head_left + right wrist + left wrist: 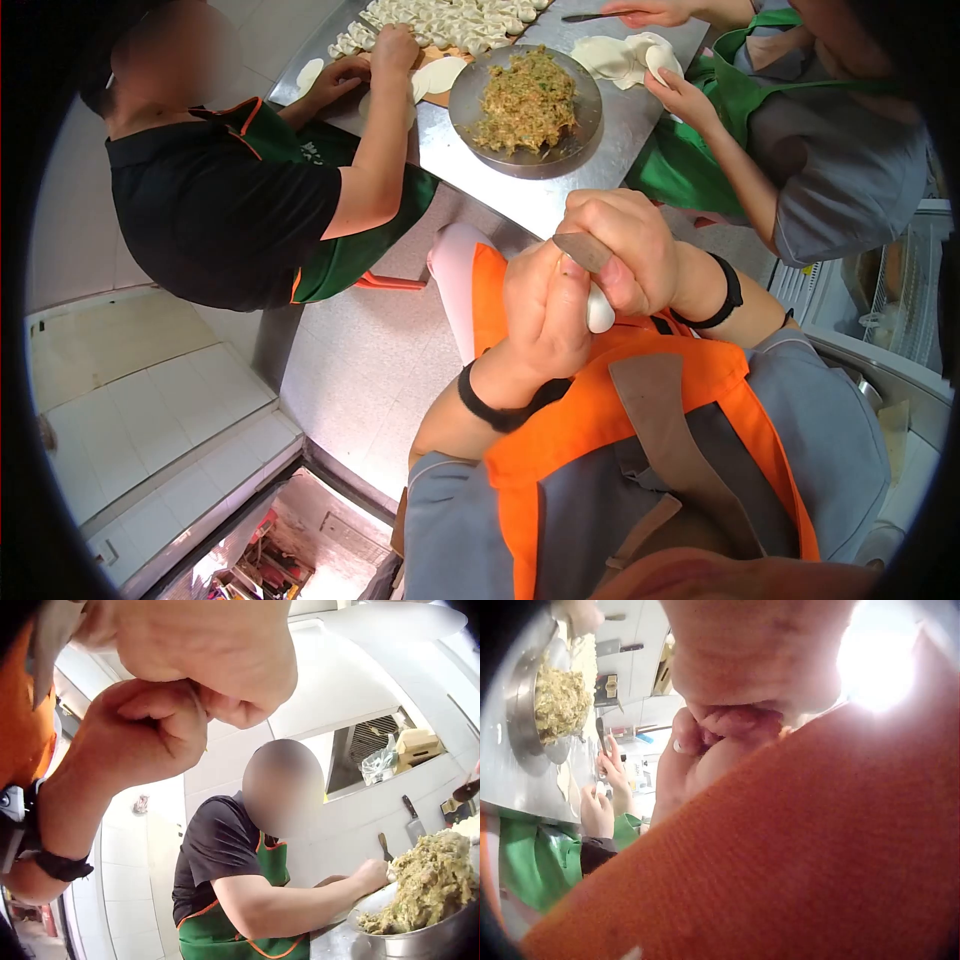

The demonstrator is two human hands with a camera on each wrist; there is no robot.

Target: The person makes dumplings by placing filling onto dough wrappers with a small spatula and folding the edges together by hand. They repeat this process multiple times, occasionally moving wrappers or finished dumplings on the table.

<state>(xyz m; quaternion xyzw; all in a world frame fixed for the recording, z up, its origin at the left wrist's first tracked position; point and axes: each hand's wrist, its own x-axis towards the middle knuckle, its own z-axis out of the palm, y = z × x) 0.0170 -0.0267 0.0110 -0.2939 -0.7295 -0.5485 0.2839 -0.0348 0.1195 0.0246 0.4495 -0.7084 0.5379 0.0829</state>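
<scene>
In front of the chest, my left hand and right hand press together, fingers curled. Between them they pinch a dumpling; only a smooth white end of its dough shows below the fingers. A filling spatula's flat metal blade juts out of my right hand across the knuckles, its handle hidden in the grip. That same blade appears in the right wrist view, at the upper left beside my right hand. Seen from the left wrist, the fingers hide the dough.
A metal bowl heaped with filling stands on the steel table. Behind it lie rows of dumplings and a stack of dough wrappers. One person works at left, another at right holding a wrapper and spatula.
</scene>
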